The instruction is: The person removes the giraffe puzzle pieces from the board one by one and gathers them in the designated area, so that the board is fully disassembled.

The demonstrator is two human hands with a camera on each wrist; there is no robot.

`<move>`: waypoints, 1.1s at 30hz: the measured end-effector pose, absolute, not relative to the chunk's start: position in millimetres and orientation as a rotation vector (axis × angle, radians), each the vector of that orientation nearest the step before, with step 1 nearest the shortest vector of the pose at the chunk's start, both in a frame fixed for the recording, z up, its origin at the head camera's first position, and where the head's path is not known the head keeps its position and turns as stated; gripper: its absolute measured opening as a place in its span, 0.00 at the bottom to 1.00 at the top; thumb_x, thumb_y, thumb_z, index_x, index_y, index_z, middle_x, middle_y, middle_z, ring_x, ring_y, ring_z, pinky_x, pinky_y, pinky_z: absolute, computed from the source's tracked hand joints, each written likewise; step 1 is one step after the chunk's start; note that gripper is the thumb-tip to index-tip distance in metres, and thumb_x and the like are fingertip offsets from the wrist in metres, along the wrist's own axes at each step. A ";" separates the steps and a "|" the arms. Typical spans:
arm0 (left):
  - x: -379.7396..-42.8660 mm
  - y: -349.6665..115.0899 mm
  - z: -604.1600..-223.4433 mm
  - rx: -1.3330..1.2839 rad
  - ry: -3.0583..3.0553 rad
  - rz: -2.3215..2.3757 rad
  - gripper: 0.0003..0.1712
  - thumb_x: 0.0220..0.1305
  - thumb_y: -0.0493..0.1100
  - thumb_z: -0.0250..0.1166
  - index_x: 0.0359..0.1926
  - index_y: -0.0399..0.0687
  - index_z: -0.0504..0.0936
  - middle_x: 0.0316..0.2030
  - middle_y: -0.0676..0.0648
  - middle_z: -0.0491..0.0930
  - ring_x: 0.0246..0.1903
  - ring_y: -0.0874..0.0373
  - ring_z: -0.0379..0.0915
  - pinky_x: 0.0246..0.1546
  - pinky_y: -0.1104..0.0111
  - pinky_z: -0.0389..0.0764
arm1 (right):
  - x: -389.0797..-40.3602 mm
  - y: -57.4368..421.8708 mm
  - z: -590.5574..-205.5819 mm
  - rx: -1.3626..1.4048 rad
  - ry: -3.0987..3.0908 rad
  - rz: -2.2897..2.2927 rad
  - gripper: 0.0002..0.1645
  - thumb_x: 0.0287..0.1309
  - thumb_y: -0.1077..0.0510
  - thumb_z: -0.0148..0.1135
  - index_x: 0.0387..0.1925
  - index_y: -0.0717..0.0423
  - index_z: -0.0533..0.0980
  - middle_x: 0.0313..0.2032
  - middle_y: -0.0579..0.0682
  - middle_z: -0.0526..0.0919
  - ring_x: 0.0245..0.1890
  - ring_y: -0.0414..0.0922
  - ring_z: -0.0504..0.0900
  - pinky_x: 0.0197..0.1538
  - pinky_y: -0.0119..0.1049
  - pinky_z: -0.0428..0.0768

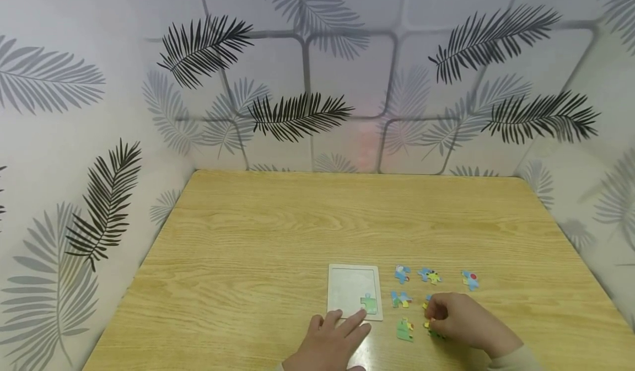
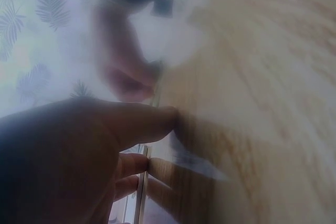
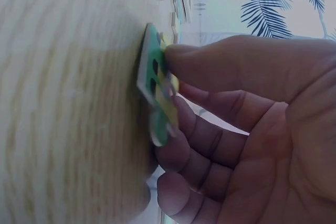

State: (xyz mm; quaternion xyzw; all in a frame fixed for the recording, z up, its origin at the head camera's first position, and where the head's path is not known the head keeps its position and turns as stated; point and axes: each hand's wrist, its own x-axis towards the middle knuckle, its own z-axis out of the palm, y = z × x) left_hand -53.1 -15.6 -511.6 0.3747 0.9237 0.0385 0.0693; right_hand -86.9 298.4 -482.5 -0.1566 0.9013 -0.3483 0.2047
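Note:
A white puzzle tray point(image 1: 347, 285) lies flat on the table with one green puzzle piece point(image 1: 369, 305) in its lower right corner. My left hand point(image 1: 329, 342) rests at the tray's near edge, fingers spread and fairly straight. In the left wrist view, fingertips touch the tray's side point(image 2: 142, 192). Right of the tray, my right hand point(image 1: 468, 322) pinches a puzzle piece point(image 3: 152, 69) between thumb and fingers. That piece is green and yellow with dark marks, and it stands tilted at the tabletop. The fingers partly cover it.
Loose puzzle pieces lie between tray and right hand: a green one point(image 1: 404, 330), a blue-and-yellow one point(image 1: 401, 299), and more behind, including a blue piece point(image 1: 402, 274) and one with a red dot point(image 1: 470, 280). Patterned walls border the wooden table point(image 1: 238, 238).

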 end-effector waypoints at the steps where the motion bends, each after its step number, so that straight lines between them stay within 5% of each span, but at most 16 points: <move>1: -53.2 -15.7 -511.2 1.126 2.777 0.118 0.35 0.66 0.67 0.59 0.70 0.64 0.68 0.74 0.59 0.62 0.62 0.50 0.68 0.49 0.53 0.73 | -86.8 298.5 -482.4 -0.444 2.507 -0.980 0.05 0.57 0.64 0.68 0.32 0.55 0.78 0.27 0.42 0.78 0.26 0.35 0.72 0.30 0.29 0.75; 23: -53.9 -19.1 -511.5 1.119 2.793 0.123 0.37 0.65 0.70 0.57 0.71 0.66 0.68 0.74 0.60 0.61 0.62 0.51 0.68 0.47 0.55 0.72 | -110.4 241.2 -465.1 -0.585 2.697 -0.856 0.04 0.64 0.56 0.65 0.33 0.50 0.81 0.27 0.37 0.78 0.26 0.34 0.72 0.31 0.32 0.75; 33: -52.2 -20.2 -512.6 1.179 2.841 0.104 0.36 0.67 0.70 0.54 0.70 0.64 0.68 0.74 0.60 0.61 0.61 0.50 0.69 0.45 0.56 0.71 | -120.9 178.0 -473.4 -0.839 2.736 -0.659 0.15 0.51 0.64 0.71 0.44 0.60 0.84 0.39 0.47 0.83 0.38 0.43 0.82 0.44 0.42 0.81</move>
